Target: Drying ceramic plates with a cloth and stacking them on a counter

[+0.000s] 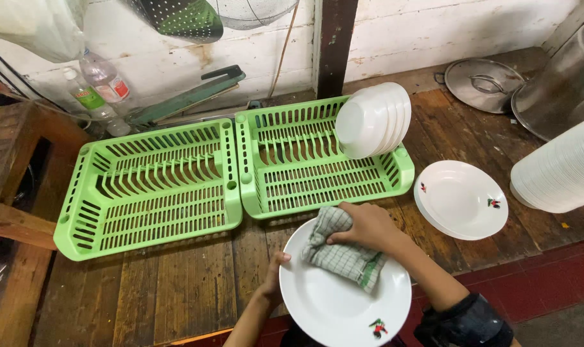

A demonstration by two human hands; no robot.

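Over worn wooden planks (176, 289), left hand (274, 283) grips a white plate (333, 305) while right hand (367, 225) presses a checked cloth (343, 254) onto it.

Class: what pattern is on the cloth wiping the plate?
Green-and-white check, on the cloth; head view.

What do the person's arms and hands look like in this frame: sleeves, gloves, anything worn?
Both hands are bare, with no gloves, rings or watch visible. The left hand and its forearm are uncovered as far as the frame shows. The right hand is also bare, and a dark, bunched-up sleeve sits pushed up around the elbow.
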